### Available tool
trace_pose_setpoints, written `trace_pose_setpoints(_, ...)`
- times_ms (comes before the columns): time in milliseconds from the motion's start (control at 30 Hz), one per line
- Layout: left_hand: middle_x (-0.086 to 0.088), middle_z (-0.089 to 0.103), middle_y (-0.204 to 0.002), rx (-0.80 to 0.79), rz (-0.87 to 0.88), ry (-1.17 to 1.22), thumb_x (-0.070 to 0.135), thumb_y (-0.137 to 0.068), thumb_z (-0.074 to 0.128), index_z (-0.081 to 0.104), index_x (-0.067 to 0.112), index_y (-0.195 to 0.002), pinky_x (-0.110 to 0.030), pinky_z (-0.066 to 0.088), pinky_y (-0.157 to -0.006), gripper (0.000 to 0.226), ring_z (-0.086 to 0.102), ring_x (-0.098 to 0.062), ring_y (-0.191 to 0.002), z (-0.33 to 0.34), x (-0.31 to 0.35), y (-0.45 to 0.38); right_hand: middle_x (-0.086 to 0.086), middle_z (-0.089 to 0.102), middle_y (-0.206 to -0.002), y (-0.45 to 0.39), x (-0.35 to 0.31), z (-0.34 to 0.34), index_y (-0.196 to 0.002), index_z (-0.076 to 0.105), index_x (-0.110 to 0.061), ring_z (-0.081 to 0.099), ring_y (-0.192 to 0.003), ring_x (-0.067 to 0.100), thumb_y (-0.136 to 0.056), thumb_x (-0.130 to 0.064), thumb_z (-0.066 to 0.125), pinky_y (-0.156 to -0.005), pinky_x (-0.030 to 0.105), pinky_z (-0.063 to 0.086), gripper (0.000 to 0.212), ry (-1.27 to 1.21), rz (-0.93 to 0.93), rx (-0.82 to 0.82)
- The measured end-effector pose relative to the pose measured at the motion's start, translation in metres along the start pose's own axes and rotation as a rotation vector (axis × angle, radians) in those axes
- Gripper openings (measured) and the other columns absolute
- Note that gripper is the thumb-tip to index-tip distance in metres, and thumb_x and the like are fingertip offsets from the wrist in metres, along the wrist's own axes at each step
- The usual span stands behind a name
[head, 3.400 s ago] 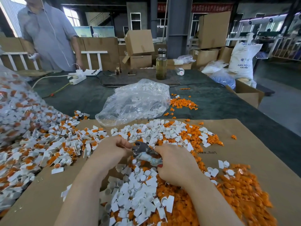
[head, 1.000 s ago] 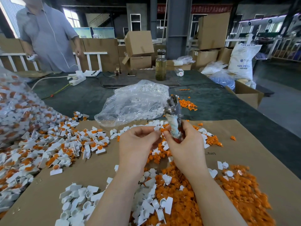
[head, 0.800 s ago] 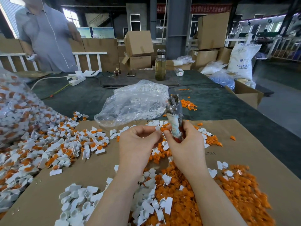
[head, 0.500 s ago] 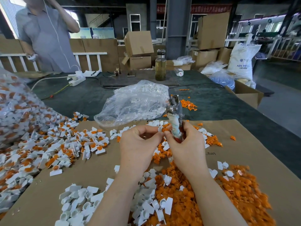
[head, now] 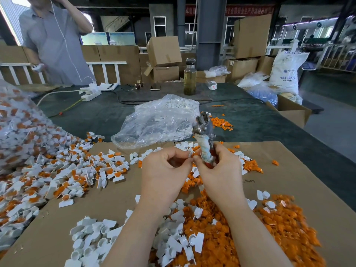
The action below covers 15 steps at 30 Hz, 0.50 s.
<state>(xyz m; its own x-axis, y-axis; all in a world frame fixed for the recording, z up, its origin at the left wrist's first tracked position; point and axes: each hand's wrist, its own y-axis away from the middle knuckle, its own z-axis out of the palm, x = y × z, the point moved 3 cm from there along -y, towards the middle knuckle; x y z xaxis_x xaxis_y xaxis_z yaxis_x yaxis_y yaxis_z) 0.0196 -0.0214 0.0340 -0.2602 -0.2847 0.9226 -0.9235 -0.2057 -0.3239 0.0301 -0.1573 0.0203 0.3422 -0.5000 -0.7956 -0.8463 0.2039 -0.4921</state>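
Note:
My right hand [head: 221, 170] grips a pair of pliers [head: 204, 135] by the tape-wrapped handles, metal jaws pointing up. My left hand [head: 163, 170] is raised beside it, fingertips curled and pinching a small white plastic piece [head: 190, 155] against the right fingers. Both hands hover above a cardboard sheet [head: 119, 193]. Loose white plastic pieces [head: 92, 237] lie below the left forearm, and a heap of orange caps [head: 279, 228] lies under and right of the right forearm.
A pile of white-and-orange assembled pieces [head: 57, 176] spreads on the left, beside a filled clear bag [head: 17, 122]. A crumpled clear bag [head: 158, 120] lies ahead. Farther back stand a glass bottle [head: 189, 78], a power strip [head: 90, 93], boxes and a standing person [head: 55, 41].
Earlier both hands were low in the pile with the pliers lying flat. They rose with the pliers upright and have stayed almost still. The person at the back lifted an arm to the head.

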Motion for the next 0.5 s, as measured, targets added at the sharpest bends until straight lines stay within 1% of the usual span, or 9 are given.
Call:
trace_pose_setpoints(100,0.018,0.073,-0.07,0.021,-0.028,0.022,0.012,-0.078,0.082,0.077,0.029,-0.075,-0.01,0.052,-0.06,0.019,0.069,0.0,-0.067,0.0012,-0.001,0.0002,-0.015,0.064,-0.076,-0.0007,-0.0003,0.0,-0.091,0.064,-0.025,0.063,-0.074,0.004,-0.083,-0.022,0.076,-0.067,0.028,0.052,0.015,-0.009,-0.002,-0.004)
trace_pose_setpoints(167,0.019,0.072,-0.069,0.033,-0.038,0.03,0.013,-0.078,0.082,0.076,0.032,-0.073,-0.008,0.049,-0.058,0.02,0.068,0.001,-0.067,0.0022,-0.0005,0.0008,-0.016,0.064,-0.077,-0.0015,0.0,0.0006,-0.092,0.063,-0.026,0.063,-0.075,0.004,-0.084,-0.023,0.075,-0.067,0.027,0.052,0.014,-0.005,-0.002,-0.023)
trace_pose_setpoints(233,0.02,0.072,-0.069,0.042,-0.042,0.045,0.013,-0.079,0.082,0.074,0.032,-0.072,-0.005,0.046,-0.055,0.022,0.067,0.004,-0.066,0.0034,0.0002,0.0018,-0.015,0.064,-0.077,-0.0028,0.0012,0.0014,-0.092,0.063,-0.026,0.062,-0.075,0.004,-0.086,-0.022,0.074,-0.066,0.025,0.049,0.013,-0.019,0.007,-0.05)
trace_pose_setpoints(300,0.019,0.072,-0.068,0.056,-0.043,0.055,0.012,-0.078,0.081,0.074,0.03,-0.072,-0.005,0.046,-0.054,0.021,0.066,0.004,-0.065,0.0044,0.0,0.0026,-0.016,0.063,-0.074,-0.0036,0.002,0.0015,-0.092,0.063,-0.027,0.06,-0.071,0.002,-0.087,-0.021,0.073,-0.062,0.018,0.043,0.012,-0.037,0.01,-0.084)
trace_pose_setpoints(367,0.018,0.072,-0.068,0.076,-0.049,0.049,0.013,-0.078,0.081,0.074,0.029,-0.071,-0.006,0.046,-0.054,0.019,0.066,0.003,-0.066,0.0045,-0.0014,0.0021,-0.019,0.062,-0.071,-0.0039,0.0017,0.0012,-0.088,0.06,-0.032,0.059,-0.069,0.0,-0.087,-0.019,0.071,-0.058,0.012,0.038,0.018,-0.047,0.007,-0.12)
trace_pose_setpoints(433,0.019,0.071,-0.068,0.096,-0.062,0.041,0.017,-0.077,0.082,0.073,0.029,-0.069,-0.007,0.046,-0.054,0.017,0.066,0.003,-0.065,0.0039,-0.0032,0.0017,-0.028,0.061,-0.072,-0.0019,0.0005,0.002,-0.082,0.055,-0.036,0.057,-0.065,-0.002,-0.085,-0.013,0.069,-0.055,0.011,0.038,0.027,-0.043,-0.01,-0.167)
trace_pose_setpoints(500,0.018,0.071,-0.067,0.11,-0.08,0.036,0.023,-0.077,0.084,0.073,0.028,-0.069,-0.009,0.048,-0.054,0.014,0.065,0.001,-0.065,0.0035,-0.005,0.0013,-0.032,0.058,-0.07,-0.001,0.0002,0.0028,-0.081,0.055,-0.036,0.053,-0.062,-0.002,-0.083,-0.008,0.065,-0.053,0.011,0.037,0.029,-0.022,-0.023,-0.209)
